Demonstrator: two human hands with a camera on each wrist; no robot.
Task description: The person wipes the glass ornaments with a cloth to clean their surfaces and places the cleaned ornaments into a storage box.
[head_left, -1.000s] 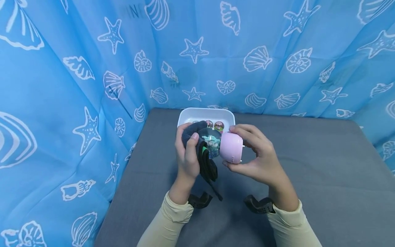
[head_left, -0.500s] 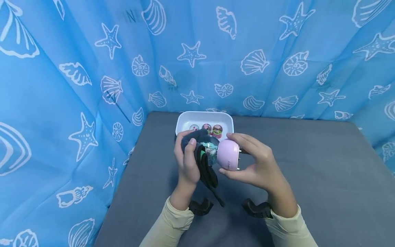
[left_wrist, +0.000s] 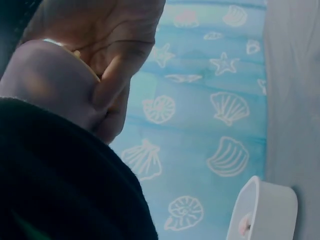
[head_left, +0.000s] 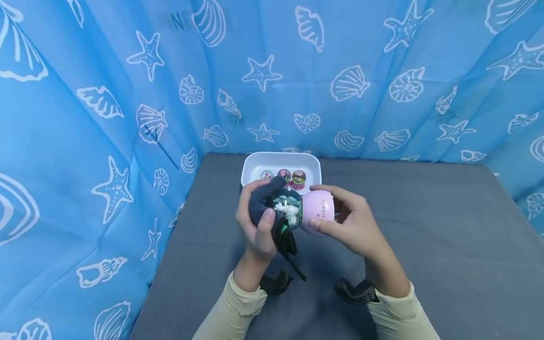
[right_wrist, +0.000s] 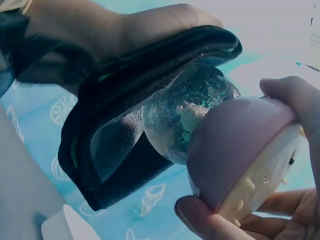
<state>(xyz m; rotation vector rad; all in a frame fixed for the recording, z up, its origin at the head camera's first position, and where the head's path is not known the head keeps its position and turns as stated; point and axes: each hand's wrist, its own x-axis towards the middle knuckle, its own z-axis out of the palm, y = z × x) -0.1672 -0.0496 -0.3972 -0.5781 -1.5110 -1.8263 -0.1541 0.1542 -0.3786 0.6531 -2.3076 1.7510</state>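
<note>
A snow globe with a pink base (head_left: pixel 318 210) lies tipped on its side between both hands, its clear dome (head_left: pixel 291 208) facing left. Glitter and a pale figure show inside the dome. The right hand (head_left: pixel 354 215) grips the pink base, thumb across its near side; in the right wrist view the cream underside (right_wrist: pixel 262 175) shows small feet. A folded dark cloth (head_left: pixel 260 203) is held in the left hand (head_left: pixel 255 231), wrapped over the end of the dome, with a loose corner hanging below. In the left wrist view the dark cloth (left_wrist: pixel 65 170) hides most of the globe.
Behind the hands, a white tray (head_left: pixel 250 165) stands on the grey-covered table (head_left: pixel 425 236) near its back edge, with small glass balls (head_left: pixel 299 178) inside. A blue curtain (head_left: pixel 276 113) with shells and starfish rises behind and to the left.
The right hand has turned the snow globe, so lettering on the pink base now faces up and the white figure shows. The cloth stays against the dome. The head view has shifted slightly.
</note>
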